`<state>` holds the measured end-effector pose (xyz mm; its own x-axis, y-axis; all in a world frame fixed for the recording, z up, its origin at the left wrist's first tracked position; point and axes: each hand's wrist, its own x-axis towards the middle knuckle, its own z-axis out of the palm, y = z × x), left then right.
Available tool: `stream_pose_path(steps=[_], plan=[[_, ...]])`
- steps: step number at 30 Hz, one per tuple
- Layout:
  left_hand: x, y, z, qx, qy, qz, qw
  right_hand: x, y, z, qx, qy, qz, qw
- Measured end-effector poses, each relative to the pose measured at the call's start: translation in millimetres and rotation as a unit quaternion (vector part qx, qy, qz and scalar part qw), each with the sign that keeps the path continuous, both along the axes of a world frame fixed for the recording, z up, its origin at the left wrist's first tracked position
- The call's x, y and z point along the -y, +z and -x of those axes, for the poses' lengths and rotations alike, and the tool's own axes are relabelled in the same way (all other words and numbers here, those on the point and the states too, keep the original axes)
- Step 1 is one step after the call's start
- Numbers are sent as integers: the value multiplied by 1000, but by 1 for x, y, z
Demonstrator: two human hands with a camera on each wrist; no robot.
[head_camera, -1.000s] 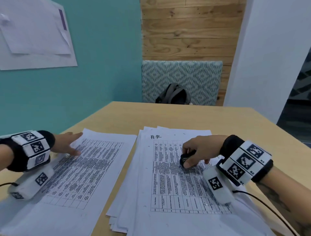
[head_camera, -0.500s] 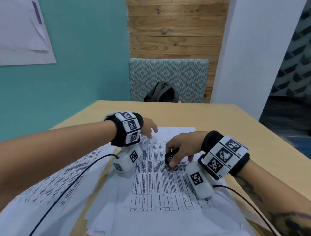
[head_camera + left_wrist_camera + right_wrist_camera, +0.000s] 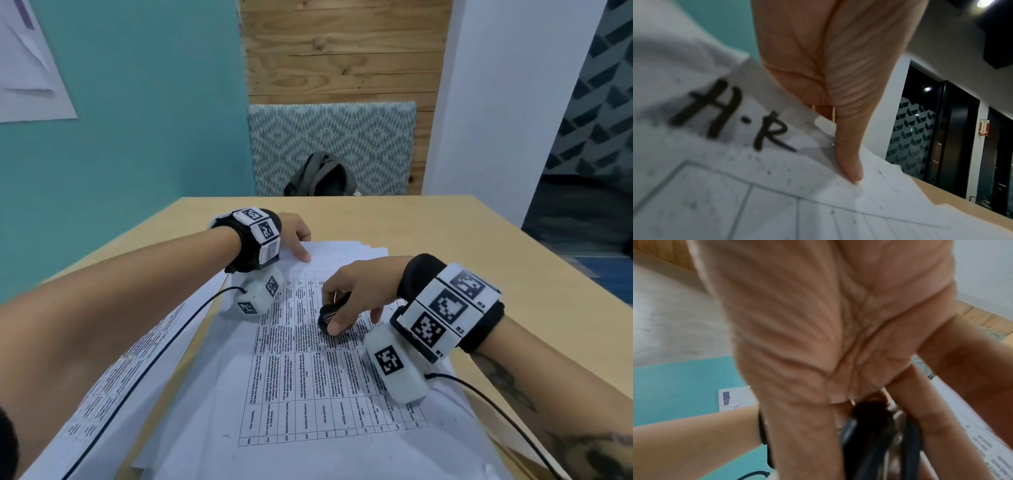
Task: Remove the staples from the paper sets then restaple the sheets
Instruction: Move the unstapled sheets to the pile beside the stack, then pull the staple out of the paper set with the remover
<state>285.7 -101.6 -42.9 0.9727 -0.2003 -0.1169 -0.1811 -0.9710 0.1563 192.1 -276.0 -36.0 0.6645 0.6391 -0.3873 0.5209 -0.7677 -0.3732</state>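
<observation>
Both forearms reach forward, a marker band on each wrist. The left hand (image 3: 294, 236) lies far out, thumb (image 3: 849, 162) pressed down straight — the right hand (image 3: 356, 294) arches nearer, fingers (image 3: 334, 327) curled in a tight grip.

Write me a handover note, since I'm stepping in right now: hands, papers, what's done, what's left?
Left hand: fingers at the far left corner of the "H-R" paper set, thumb pressing it by the staple.
Right hand: grips the black staple remover, resting mid-page.
Second paper set lies left, under the left forearm.
Done: unclear.
Left: pull this staple, restaple. No stapler in view.
</observation>
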Motion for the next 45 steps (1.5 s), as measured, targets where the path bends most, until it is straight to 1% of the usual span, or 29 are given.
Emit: stream_pose_path(steps=[5, 10, 12, 13, 15, 17, 19, 22, 24, 26, 28, 30, 31, 33, 35, 36, 37, 38, 39, 40, 41, 43, 44, 45], plan=[[-6, 15, 9, 47, -41, 27, 998, 8, 5, -4, -10, -13, -17, 1000], [-15, 38, 25, 117, -37, 23, 992, 25, 22, -10, 3, -48, -43, 998], [-18, 46, 31, 127, -34, 34, 991, 29, 29, -9, 37, -58, -52, 996], [-19, 51, 34, 129, -35, 48, 990, 29, 32, -8, 74, -59, -60, 994], [-21, 60, 42, 115, -47, 79, 989, 28, 39, -7, 169, -54, -87, 980], [-21, 71, 51, 83, -75, 92, 989, 23, 44, -7, 234, -34, -113, 965], [-19, 82, 61, 49, -101, 102, 988, 15, 49, -8, 247, -12, -109, 963], [-18, 95, 72, 18, -126, 130, 983, 3, 56, -16, 257, 11, -62, 964], [-23, 100, 76, 41, -112, 105, 987, -3, 62, -20, 271, 19, -56, 961], [-30, 104, 77, 95, -82, 47, 991, -5, 69, -22, 284, 17, -68, 956], [-34, 108, 79, 159, -57, 23, 985, -7, 80, -21, 309, 17, -76, 948], [-35, 117, 81, 248, -39, 54, 967, -9, 95, -17, 357, 11, -101, 929], [-34, 124, 84, 300, -31, 85, 950, -8, 103, -13, 391, 0, -123, 912], [-34, 140, 93, 409, -35, 143, 900, -3, 120, -1, 468, -19, -174, 866], [-33, 153, 110, 506, -69, 158, 845, 6, 131, 14, 538, -15, -225, 812], [-31, 158, 121, 535, -90, 155, 826, 11, 134, 24, 560, -11, -245, 791], [-30, 161, 133, 553, -110, 151, 812, 15, 134, 35, 573, -6, -262, 777], [-28, 162, 144, 560, -131, 147, 805, 20, 134, 45, 576, 1, -277, 769], [-27, 162, 155, 556, -149, 140, 805, 26, 132, 55, 564, 8, -293, 772], [-27, 161, 166, 537, -166, 135, 816, 31, 132, 65, 530, 14, -309, 790], [-27, 159, 175, 498, -183, 136, 837, 35, 131, 73, 474, 22, -318, 821], [-27, 152, 185, 390, -204, 158, 884, 42, 128, 80, 320, 37, -319, 891], [-27, 149, 187, 335, -203, 172, 904, 44, 125, 80, 244, 36, -316, 916], [-27, 145, 187, 286, -197, 180, 920, 46, 121, 78, 186, 37, -311, 931]])
